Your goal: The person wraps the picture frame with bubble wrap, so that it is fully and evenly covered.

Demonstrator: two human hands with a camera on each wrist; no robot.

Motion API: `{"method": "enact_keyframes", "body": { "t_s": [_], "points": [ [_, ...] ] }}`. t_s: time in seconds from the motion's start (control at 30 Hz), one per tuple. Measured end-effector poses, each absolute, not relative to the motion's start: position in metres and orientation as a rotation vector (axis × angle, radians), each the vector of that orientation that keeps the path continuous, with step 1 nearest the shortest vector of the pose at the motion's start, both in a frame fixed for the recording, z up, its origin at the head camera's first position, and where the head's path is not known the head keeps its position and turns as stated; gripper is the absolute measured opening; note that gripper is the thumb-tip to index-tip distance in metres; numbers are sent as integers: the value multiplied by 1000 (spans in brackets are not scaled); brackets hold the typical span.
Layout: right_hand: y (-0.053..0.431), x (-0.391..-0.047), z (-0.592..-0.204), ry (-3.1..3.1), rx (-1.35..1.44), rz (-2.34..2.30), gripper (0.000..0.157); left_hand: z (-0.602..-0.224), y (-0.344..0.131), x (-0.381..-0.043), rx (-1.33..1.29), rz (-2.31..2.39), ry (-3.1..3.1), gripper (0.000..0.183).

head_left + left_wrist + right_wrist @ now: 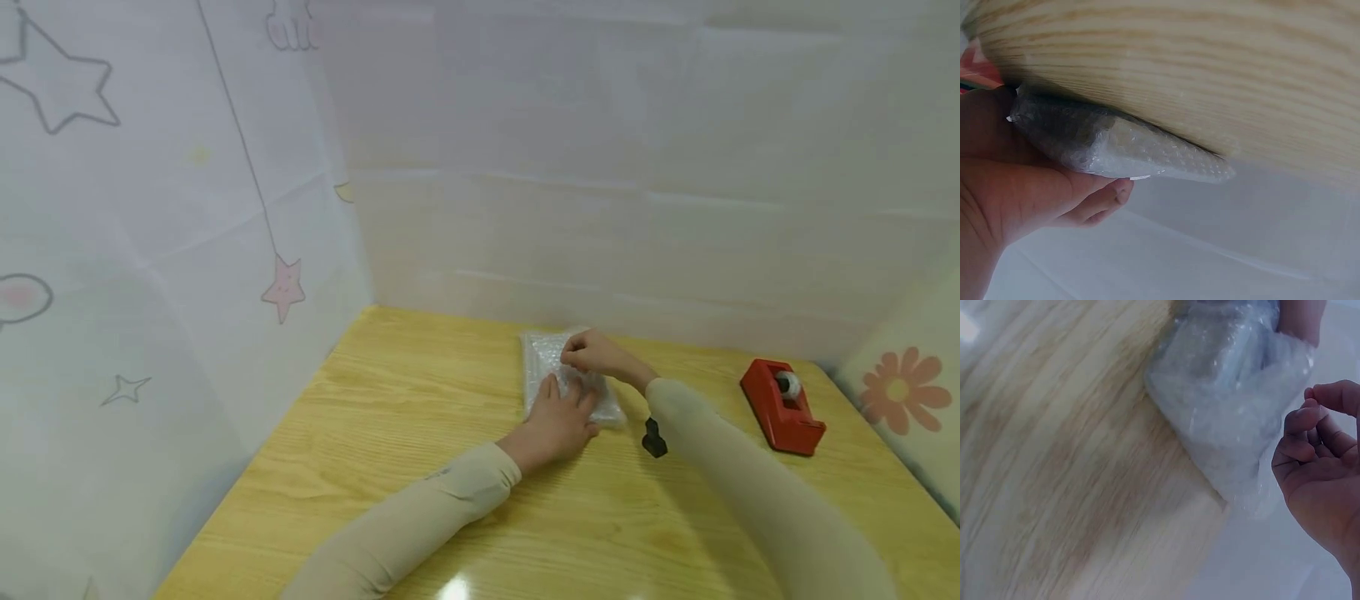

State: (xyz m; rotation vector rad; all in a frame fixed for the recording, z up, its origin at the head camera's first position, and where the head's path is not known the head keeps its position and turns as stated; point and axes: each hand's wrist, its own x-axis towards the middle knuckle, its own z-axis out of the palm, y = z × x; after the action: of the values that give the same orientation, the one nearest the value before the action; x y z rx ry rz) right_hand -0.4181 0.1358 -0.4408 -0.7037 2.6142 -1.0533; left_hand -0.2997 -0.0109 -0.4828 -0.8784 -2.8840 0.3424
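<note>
A flat package in clear bubble wrap [542, 354] lies near the back edge of the table. My left hand [561, 422] rests on its near part with the fingers spread. In the left wrist view, that hand [1029, 190] lies along the wrapped package [1141, 150], which looks dark at one end and pale at the other. My right hand [600, 354] is above the package's right side, fingers curled. The right wrist view shows this hand [1322, 450] with thumb and fingertip together, close beside a loose flap of bubble wrap [1229, 419]. I see nothing clearly between those fingertips.
A red tape dispenser [783, 408] with a roll in it stands at the table's right side. A small black object [654, 439] shows by the right sleeve. Behind the wooden table [420, 400] hangs a pale sheet [525, 233], with a patterned one at the left.
</note>
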Motion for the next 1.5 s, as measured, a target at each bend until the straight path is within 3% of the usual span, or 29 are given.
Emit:
{"method": "enact_keyframes", "body": {
  "t_s": [0.37,0.87,1.5],
  "points": [
    [122,-417,-454,2686,-609,-928,22,-486,-7,-295,-876,374,-2874,67],
    [111,-424,-462,2798,-609,-831,33,-484,-9,-297,-909,448,-2836,67],
    [111,-416,-425,2565,-670,-901,40,-481,-10,-294,-859,457,-2846,66]
  ]
}}
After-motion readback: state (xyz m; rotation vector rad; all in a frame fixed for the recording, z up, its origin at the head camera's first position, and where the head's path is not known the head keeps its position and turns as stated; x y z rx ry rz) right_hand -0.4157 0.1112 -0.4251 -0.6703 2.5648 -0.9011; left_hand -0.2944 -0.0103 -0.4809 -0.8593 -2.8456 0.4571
